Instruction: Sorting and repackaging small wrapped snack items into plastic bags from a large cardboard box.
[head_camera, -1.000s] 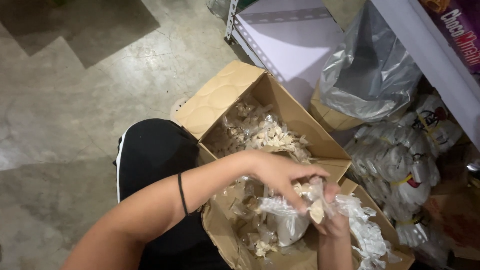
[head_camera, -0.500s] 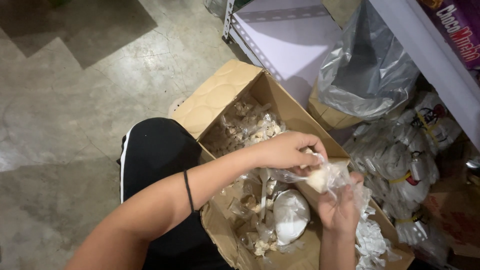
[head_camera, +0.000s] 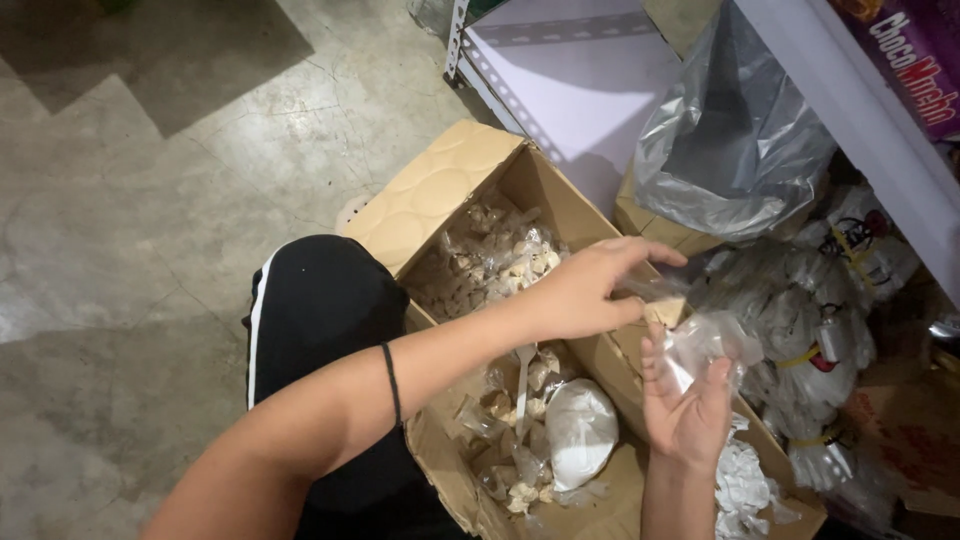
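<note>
An open cardboard box (head_camera: 440, 195) on the floor holds many small clear packets of pale pieces (head_camera: 490, 255), a white plastic spoon (head_camera: 523, 375) and a knotted bag of white powder (head_camera: 582, 432). Above its right wall, the left hand (head_camera: 590, 290) pinches a small pale piece (head_camera: 662, 312) at the mouth of a small clear bag (head_camera: 705, 340), which the right hand (head_camera: 685, 405) grips with curled fingers. The bag's contents are hard to make out, and the crumpled plastic bags (head_camera: 800, 320) under the shelf (head_camera: 850, 120) blur together.
</note>
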